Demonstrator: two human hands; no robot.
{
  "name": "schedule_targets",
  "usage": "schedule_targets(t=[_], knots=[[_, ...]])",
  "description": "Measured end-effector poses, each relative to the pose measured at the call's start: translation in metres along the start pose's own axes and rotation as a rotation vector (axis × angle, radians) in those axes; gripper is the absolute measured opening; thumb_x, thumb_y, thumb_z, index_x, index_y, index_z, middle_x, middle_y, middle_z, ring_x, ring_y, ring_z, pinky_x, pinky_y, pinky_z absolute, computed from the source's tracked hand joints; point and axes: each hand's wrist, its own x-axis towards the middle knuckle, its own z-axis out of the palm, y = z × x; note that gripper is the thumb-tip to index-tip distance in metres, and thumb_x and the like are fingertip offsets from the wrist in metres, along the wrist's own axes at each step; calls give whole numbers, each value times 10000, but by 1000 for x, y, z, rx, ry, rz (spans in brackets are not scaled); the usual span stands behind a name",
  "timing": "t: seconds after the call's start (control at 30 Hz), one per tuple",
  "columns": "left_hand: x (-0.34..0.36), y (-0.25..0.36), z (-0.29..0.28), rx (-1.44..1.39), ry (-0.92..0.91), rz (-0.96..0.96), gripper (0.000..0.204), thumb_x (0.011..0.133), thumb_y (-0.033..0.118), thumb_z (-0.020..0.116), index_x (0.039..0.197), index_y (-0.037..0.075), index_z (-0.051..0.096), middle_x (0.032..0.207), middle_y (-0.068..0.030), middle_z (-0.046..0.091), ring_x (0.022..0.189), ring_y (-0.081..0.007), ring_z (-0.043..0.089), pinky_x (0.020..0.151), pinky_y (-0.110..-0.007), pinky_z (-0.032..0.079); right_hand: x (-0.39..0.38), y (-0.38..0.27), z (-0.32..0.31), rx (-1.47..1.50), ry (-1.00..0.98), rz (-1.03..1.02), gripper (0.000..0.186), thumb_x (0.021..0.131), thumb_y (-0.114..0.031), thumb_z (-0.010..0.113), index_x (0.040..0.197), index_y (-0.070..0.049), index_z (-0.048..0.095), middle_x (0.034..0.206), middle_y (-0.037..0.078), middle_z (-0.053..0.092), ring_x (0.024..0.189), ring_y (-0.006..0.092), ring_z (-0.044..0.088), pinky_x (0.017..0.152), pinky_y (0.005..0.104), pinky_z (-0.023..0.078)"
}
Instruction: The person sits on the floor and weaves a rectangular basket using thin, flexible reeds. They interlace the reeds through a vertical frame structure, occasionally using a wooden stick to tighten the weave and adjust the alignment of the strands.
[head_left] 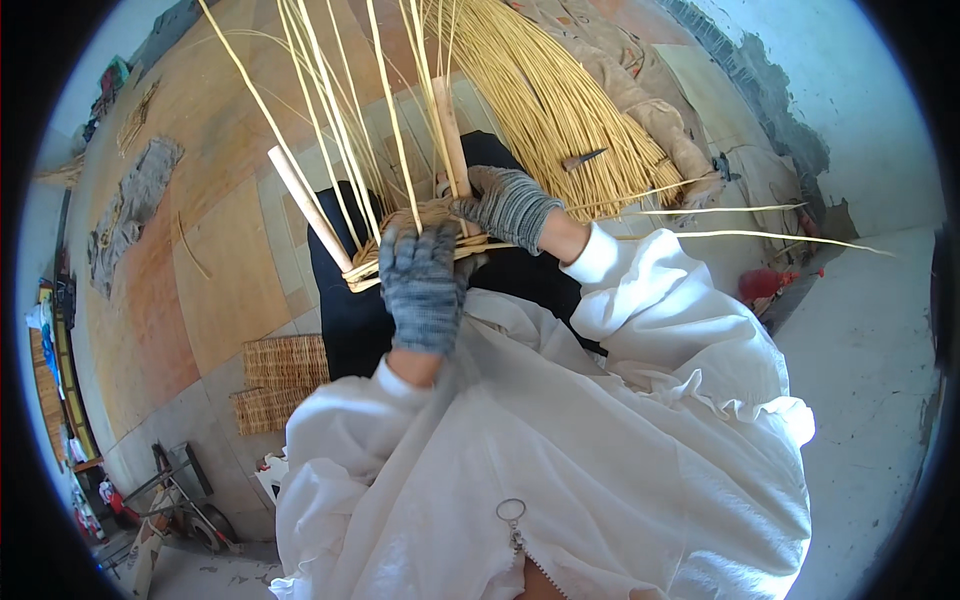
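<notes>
A half-woven wicker piece (366, 272) rests on my lap over dark cloth, with long pale willow rods (322, 100) standing up from it. Two round wooden posts rise at its ends, one on the left (308, 212) and one on the right (450, 130). My left hand (420, 285), in a grey knitted glove, is closed over the near edge of the weave. Beside the right post, my gloved right hand (508, 205) has its fingers curled at the weave; its fingertips are partly hidden. Loose rod ends (740, 236) trail out to the right past my right wrist.
A big bundle of willow rods (560, 110) lies ahead on the right, with a pointed hand tool (583, 159) on it. Woven mats (285, 365) lie left of my lap. Crumpled cloth (130, 210) is at far left; a red object (765, 284) is by the right wall.
</notes>
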Motion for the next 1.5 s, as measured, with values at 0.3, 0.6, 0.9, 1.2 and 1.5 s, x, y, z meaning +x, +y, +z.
schedule_targets(t=[0.3, 0.6, 0.9, 1.2, 1.5], knots=[[63, -10, 7, -519, -632, -468, 504, 814, 425, 598, 1053, -19, 584, 879, -212, 638, 809, -345, 614, 755, -394, 472, -23, 5, -24, -159, -93, -243, 468, 843, -466, 523, 894, -11, 617, 831, 229, 629, 826, 366, 618, 732, 425, 482], [60, -5, -8, -501, -537, -531, 491, 818, 462, 581, 849, -21, 661, 765, -218, 632, 773, -343, 615, 728, -405, 464, -49, 0, 11, -482, 20, -203, 476, 756, -497, 589, 899, -44, 618, 780, 150, 632, 717, 307, 622, 650, 405, 481], [61, -9, -3, -461, -543, -460, 553, 831, 523, 540, 847, -17, 657, 749, -220, 618, 764, -343, 612, 720, -422, 458, -68, 27, -1, -522, 264, -543, 268, 778, -254, 582, 957, -55, 580, 837, 128, 595, 712, 261, 620, 588, 372, 480], [59, 1, -12, -468, -475, -419, 542, 827, 557, 525, 916, 40, 659, 833, -205, 629, 789, -310, 618, 720, -406, 468, -26, -11, -47, -608, -238, -251, 149, 809, -210, 552, 889, -135, 654, 737, 114, 628, 717, 277, 633, 580, 353, 490], [56, -6, -9, -466, -692, -433, 570, 784, 581, 565, 855, 20, 638, 666, -171, 621, 654, -315, 622, 621, -389, 489, 10, 62, -29, -35, -298, -491, 243, 780, -245, 655, 867, -18, 649, 745, 113, 630, 723, 288, 623, 643, 336, 503]])
